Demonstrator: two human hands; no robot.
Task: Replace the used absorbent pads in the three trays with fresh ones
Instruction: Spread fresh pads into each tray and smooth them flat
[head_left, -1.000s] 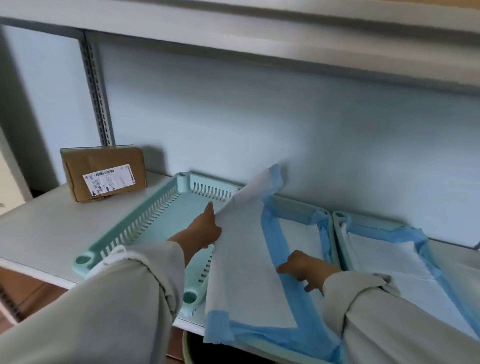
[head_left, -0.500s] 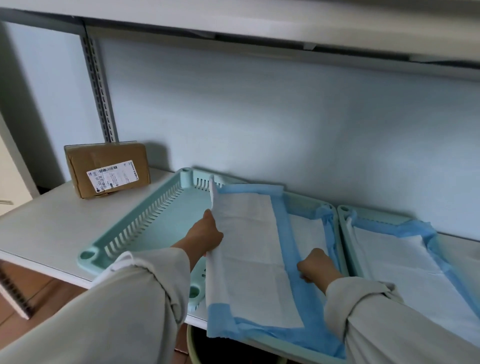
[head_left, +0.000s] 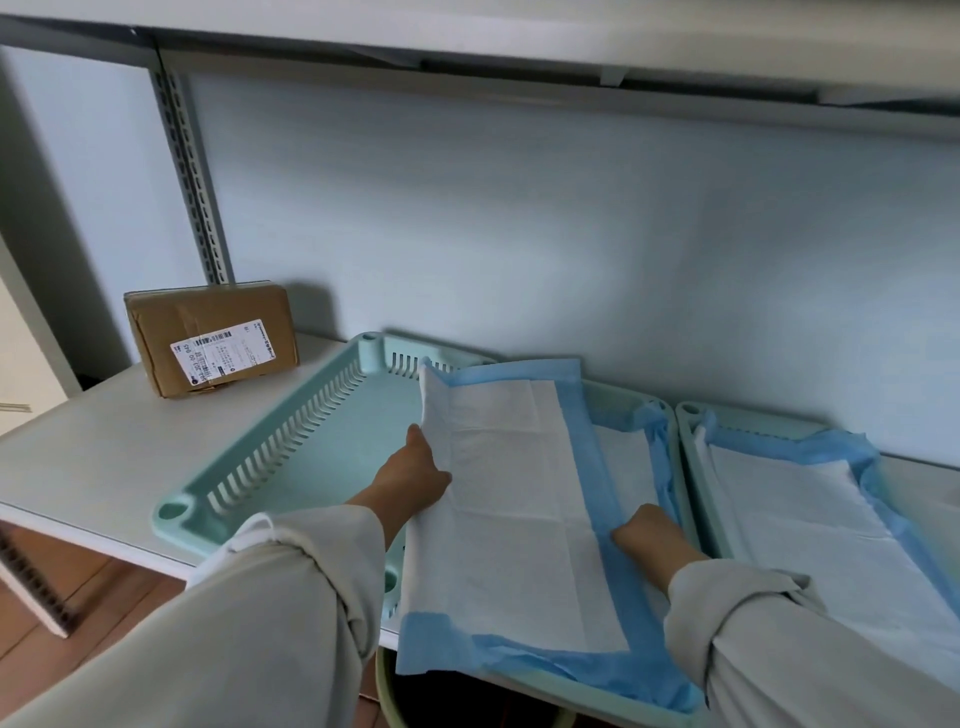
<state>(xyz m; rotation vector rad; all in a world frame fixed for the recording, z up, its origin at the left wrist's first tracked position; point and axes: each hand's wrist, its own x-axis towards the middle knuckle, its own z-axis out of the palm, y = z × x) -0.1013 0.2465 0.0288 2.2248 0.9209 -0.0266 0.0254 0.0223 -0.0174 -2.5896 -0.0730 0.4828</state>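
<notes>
The left hand (head_left: 415, 480) pinches a half-unfolded absorbent pad (head_left: 511, 514) over the middle tray (head_left: 631, 402); I cannot tell how the right hand (head_left: 649, 538) lies. The right tray (head_left: 693, 415) is lined, the left tray (head_left: 291, 441) bare.

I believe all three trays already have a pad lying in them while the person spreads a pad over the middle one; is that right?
Not quite: the head view shows the left tray bare, with no pad in it. Only the middle tray and the right tray hold pads. The rest stands: the left hand and right hand are spreading a pad over the middle one.
</notes>
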